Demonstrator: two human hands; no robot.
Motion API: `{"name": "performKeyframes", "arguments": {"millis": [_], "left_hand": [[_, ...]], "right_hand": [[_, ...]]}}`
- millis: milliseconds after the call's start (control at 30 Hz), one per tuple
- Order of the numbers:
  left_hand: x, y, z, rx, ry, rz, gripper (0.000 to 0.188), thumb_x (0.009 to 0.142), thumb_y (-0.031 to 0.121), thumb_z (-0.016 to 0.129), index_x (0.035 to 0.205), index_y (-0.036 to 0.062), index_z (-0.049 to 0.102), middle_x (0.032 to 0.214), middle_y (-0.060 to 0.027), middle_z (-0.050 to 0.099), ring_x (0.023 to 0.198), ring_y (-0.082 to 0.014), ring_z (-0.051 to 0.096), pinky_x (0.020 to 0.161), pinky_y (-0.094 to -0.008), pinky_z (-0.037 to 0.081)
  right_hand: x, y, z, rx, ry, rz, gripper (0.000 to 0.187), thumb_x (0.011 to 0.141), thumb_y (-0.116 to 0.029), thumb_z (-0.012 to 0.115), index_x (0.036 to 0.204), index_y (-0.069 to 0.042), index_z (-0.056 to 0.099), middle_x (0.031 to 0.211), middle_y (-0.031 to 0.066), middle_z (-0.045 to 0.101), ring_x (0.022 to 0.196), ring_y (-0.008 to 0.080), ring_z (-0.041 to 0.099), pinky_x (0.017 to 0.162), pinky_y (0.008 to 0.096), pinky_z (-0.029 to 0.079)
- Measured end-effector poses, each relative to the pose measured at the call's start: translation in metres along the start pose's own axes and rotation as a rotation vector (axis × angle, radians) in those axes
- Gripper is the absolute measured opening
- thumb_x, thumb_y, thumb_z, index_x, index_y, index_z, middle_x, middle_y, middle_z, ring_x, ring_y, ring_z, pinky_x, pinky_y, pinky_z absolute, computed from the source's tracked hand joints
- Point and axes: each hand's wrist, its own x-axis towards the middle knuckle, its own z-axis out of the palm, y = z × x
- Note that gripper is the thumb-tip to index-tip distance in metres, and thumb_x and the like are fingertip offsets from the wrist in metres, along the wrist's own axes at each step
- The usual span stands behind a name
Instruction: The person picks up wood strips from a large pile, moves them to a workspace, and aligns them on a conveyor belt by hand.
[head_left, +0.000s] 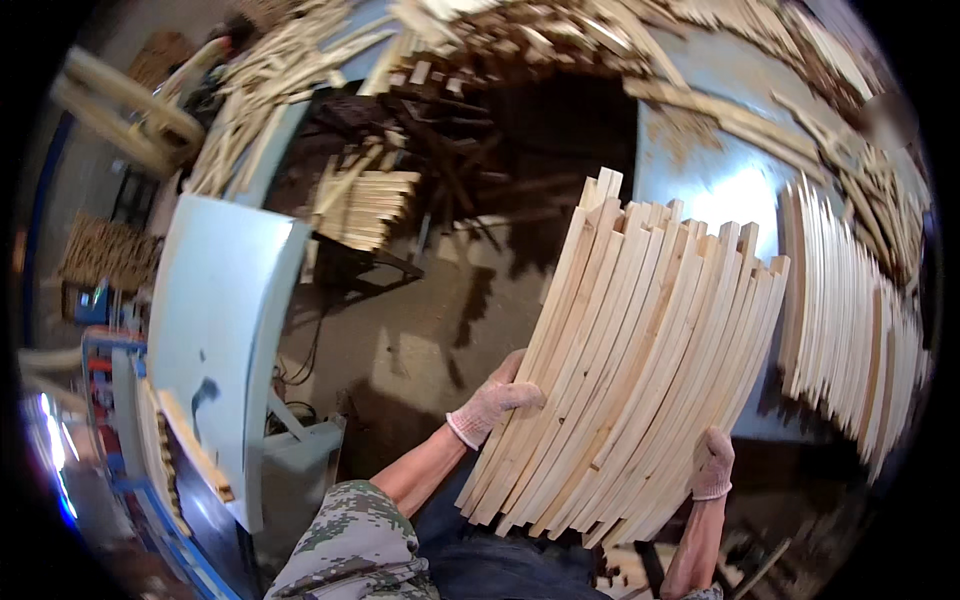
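Observation:
A wide bundle of pale wooden strips (630, 370) is held in front of me, side by side, with uneven ends. My left hand (497, 400), in a light knitted glove, grips its left edge with the thumb on top. On the right edge, my gloved right hand (713, 463) is closed around the bundle's lower part. The undersides of the strips and most fingertips are hidden. To the right lies another row of pale wooden strips (850, 320) on the blue-grey table.
A blue-grey machine table (215, 290) stands at the left. Loose strips (265, 90) are heaped at the far left. Farther back, a smaller stack of strips (367, 208) rests on a dark stand above the floor (415, 330). The right table (690, 180) carries long battens and sawdust.

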Motion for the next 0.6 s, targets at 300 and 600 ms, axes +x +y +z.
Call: {"name": "performKeyframes", "arguments": {"millis": [300, 600], "left_hand": [[-0.123, -0.017, 0.022, -0.107, 0.288, 0.527, 0.084, 0.089, 0.03, 0.079, 0.158, 0.0034, 0.04, 0.137, -0.0115, 0.06, 0.118, -0.0187, 0.062, 0.103, -0.037, 0.051], [-0.335, 0.012, 0.154, -0.534, 0.606, 0.736, 0.084, 0.084, 0.035, 0.084, 0.152, 0.0065, 0.045, 0.141, -0.0137, 0.058, 0.128, -0.0242, 0.06, 0.107, -0.0429, 0.056]], "right_hand": [[0.05, -0.118, 0.089, -0.177, -0.37, -0.237, 0.038, 0.097, -0.027, 0.063, 0.065, -0.011, 0.049, 0.067, -0.0017, 0.049, 0.062, 0.0102, 0.044, 0.056, 0.0306, 0.031], [-0.029, -0.261, 0.211, -0.265, -1.2, -0.009, 0.042, 0.095, -0.032, 0.067, 0.06, -0.012, 0.054, 0.048, -0.0026, 0.046, 0.038, 0.0104, 0.033, 0.041, 0.0292, 0.02]]}}
